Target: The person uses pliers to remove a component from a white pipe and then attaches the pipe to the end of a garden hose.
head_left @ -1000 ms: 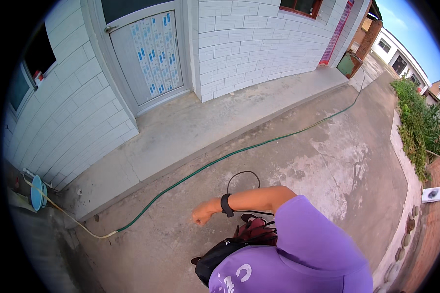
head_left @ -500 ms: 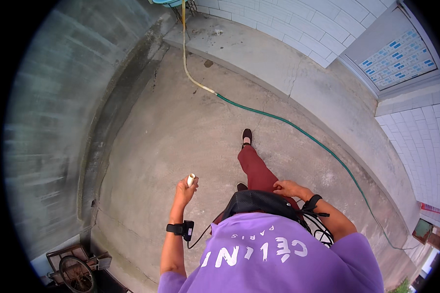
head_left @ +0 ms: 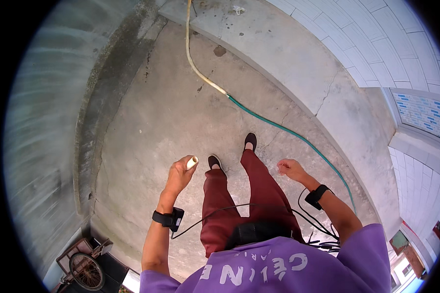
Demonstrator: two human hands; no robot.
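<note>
My left hand is closed round a short white tube, its hollow end turned up, left of my legs. My right hand hangs right of my maroon trousers with curled fingers; their tips are smeared and I cannot tell whether they hold anything. Black straps with cables circle both wrists. My dark shoes stand on the concrete ground. A hose, cream joined to green, lies ahead of me and runs round to my right.
A grey wall with a low curb runs along the left. A cart with a spoked wheel is at lower left. A raised concrete step borders the white tiled wall and a door on the right.
My view has swung left from the doorway toward the grey wall. Since half a second ago, my right hand has moved away from my waist and both feet have come into full view.
</note>
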